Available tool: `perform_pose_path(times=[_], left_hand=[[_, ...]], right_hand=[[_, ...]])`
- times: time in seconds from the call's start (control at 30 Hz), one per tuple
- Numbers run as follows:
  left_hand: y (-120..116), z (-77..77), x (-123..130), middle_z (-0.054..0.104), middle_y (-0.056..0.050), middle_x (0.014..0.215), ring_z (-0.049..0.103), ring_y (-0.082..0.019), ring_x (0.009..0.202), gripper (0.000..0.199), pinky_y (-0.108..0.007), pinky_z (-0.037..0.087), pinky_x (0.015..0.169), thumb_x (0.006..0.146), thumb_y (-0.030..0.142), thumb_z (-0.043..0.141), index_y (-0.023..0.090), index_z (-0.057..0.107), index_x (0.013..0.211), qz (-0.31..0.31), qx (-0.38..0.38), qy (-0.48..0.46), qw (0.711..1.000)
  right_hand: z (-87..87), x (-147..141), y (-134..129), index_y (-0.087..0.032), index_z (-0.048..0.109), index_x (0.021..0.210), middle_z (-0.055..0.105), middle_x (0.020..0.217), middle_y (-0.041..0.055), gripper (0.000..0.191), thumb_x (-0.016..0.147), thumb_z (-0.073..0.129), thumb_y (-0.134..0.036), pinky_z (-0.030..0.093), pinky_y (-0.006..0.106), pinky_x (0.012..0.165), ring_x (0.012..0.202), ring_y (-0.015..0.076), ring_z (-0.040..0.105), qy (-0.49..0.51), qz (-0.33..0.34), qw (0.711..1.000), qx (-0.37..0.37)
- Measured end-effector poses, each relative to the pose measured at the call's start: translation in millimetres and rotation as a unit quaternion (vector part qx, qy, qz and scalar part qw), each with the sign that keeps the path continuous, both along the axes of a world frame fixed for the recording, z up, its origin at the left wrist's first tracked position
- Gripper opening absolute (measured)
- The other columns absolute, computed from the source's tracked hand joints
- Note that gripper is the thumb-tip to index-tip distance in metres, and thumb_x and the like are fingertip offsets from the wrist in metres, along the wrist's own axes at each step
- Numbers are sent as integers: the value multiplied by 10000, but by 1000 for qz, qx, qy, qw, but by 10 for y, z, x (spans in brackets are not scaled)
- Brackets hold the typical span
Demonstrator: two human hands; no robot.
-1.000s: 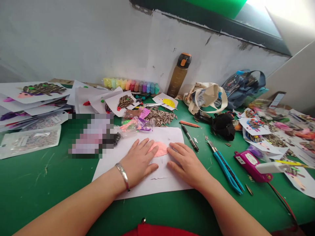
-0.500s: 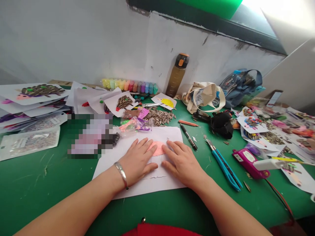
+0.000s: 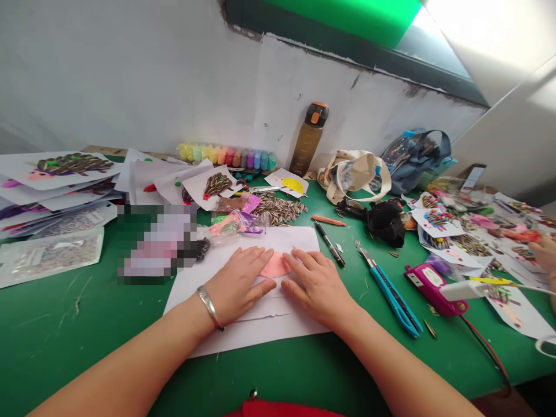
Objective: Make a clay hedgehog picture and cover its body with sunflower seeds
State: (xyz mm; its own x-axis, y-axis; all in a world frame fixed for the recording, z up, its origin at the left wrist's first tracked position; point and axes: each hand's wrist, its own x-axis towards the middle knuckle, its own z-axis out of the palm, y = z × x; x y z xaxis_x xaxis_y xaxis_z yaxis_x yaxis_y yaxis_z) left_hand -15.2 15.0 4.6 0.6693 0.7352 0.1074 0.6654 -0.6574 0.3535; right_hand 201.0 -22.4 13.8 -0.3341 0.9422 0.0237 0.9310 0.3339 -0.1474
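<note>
A flat, rounded patch of salmon-pink clay [image 3: 277, 266] lies on white paper [image 3: 269, 333] in front of me. My left hand [image 3: 243, 282] rests flat at the patch's left side, fingers stretched out, a silver bangle on the wrist. From the right, my right hand [image 3: 319, 288] lies with its fingers spread, their tips on the patch's edge. Neither hand grasps anything. A torn or cut paper edge runs below the thumbs. Beyond the sheet are opened packets of coloured clay [image 3: 237, 223] and a heap of striped sunflower seeds [image 3: 280, 209].
Right of the paper lie a black pen [image 3: 330, 244], an orange pencil-like stick [image 3: 329, 220], a blue utility knife [image 3: 393, 295] and a magenta glue gun-like device [image 3: 434, 289]. A bottle [image 3: 309, 139] stands by the wall. Paper seed pictures [image 3: 73, 164] are stacked left. Another person's hand [image 3: 545, 252] shows far right.
Another person's hand has come into view at the right edge. My hands stay around the clay patch, with only slight finger movement. The camera view has shifted a little.
</note>
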Motion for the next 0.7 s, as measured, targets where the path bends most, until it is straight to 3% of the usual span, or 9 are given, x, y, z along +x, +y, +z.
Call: perform_pose_path(times=[0.1,0.23,0.33,0.5,0.7], left_hand=[[60,13,-54,583,-143,1320,528,-256,1235,492,-440,411,1056,966,414,346,111,522,1311,30,15,-44,998],[135,-15,-119,658,-117,1220,596,-234,1155,414,-393,470,1012,950,295,351,111,620,1205,60,38,-71,995],[162,-45,-147,675,-111,1192,618,-222,1123,395,-385,487,998,919,201,352,109,643,1170,61,43,-78,994],[165,-64,-162,680,-118,1180,624,-217,1112,398,-377,493,997,881,126,357,98,652,1148,72,43,-73,994],[151,-63,-151,687,-116,1165,625,-208,1107,394,-363,496,993,880,115,355,102,656,1133,73,58,-62,994]], right_hand=[[175,15,78,-225,357,1452,506,1395,77,573,949,370,-501,406,437,937,1138,287,485,-16,33,999,-35],[372,-64,176,-245,542,1290,577,1275,94,439,951,391,-478,401,435,912,1087,285,509,-60,36,998,-3],[336,-176,196,-256,584,1215,584,1222,91,381,947,414,-467,392,424,909,1082,278,497,-56,36,997,27],[160,-234,164,-280,597,1160,595,1185,59,314,933,452,-442,412,401,869,1049,257,507,-25,30,999,-9],[138,-243,104,-305,473,1354,430,1435,98,470,941,396,-514,349,491,983,1220,312,420,-4,57,998,30]])
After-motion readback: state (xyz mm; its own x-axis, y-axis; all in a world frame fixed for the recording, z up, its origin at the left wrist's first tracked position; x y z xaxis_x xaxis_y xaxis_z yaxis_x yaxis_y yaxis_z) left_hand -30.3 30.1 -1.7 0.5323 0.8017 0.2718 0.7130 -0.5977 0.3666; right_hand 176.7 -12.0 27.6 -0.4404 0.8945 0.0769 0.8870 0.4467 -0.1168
